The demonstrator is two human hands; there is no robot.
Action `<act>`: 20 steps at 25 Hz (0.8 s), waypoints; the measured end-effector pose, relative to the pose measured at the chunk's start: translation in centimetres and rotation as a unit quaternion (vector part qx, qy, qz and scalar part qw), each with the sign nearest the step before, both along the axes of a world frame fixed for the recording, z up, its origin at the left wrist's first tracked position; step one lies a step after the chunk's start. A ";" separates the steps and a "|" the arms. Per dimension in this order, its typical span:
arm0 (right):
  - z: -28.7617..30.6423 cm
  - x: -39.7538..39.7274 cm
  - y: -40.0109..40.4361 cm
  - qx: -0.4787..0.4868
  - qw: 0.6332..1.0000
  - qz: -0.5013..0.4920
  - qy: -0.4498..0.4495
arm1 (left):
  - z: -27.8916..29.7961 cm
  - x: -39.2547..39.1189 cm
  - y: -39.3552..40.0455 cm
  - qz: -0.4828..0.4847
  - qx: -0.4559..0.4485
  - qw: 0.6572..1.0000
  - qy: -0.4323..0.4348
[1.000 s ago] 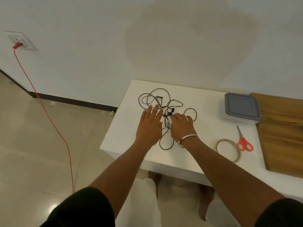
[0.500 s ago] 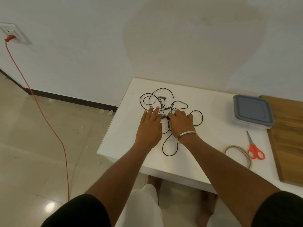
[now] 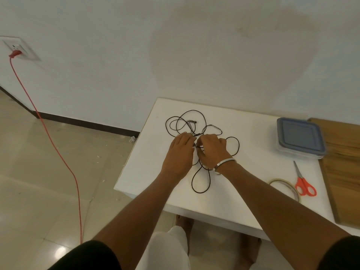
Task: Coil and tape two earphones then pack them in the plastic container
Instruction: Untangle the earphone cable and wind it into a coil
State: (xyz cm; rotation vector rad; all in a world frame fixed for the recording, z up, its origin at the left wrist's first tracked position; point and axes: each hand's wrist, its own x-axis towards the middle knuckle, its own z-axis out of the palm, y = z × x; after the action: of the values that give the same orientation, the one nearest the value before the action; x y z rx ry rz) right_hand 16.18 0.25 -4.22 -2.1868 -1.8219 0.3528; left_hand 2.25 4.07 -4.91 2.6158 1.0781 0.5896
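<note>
The black earphones (image 3: pixel 191 126) lie in a loose tangle of loops on the white tabletop (image 3: pixel 148 168), toward its far left part, with one long loop trailing back toward the near edge. Both hands are down on the middle of the tangle, side by side and almost touching. The left hand (image 3: pixel 178 152) lies palm down, its fingers (image 3: pixel 185 136) bent at the tips onto the cable; whether they pinch it cannot be told. The right hand (image 3: pixel 211 151), with a metal bangle (image 3: pixel 224 164) at the wrist, has its fingers curled in around the cable where the loops cross.

To the right, well apart from the tangle, a plastic container (image 3: pixel 301 138) with a blue-grey lid sits closed near the far edge of the tabletop. Nearer the person lie orange-handled scissors (image 3: pixel 303 182) and, just beside them, a roll of clear tape (image 3: pixel 286 187). A wooden board (image 3: pixel 344 166) borders the right side. On the left a red cord (image 3: pixel 58 152) runs from a wall socket (image 3: pixel 19 49) down across the tiled floor (image 3: pixel 39 182).
</note>
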 end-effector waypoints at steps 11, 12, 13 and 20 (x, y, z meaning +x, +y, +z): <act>6.5 1.1 -4.2 0.067 0.970 0.024 0.231 | 8.3 -0.6 -2.4 -0.031 -0.114 0.993 -0.021; 7.3 1.1 -4.6 0.075 0.965 0.020 0.249 | 8.9 -0.7 -2.6 -0.042 -0.107 0.993 -0.014; 8.0 1.0 -5.0 0.082 0.961 0.016 0.264 | 9.5 -0.8 -2.9 -0.051 -0.097 0.994 -0.009; 11.0 1.4 -6.7 0.064 0.987 0.033 0.144 | 11.6 -1.5 -3.8 -0.038 -0.079 0.989 -0.118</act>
State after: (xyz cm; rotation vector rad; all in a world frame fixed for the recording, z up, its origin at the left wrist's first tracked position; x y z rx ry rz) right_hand 17.57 -6.46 6.77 -1.8826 -1.7106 0.5214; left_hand 0.73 0.28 6.66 2.3686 0.9086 0.7412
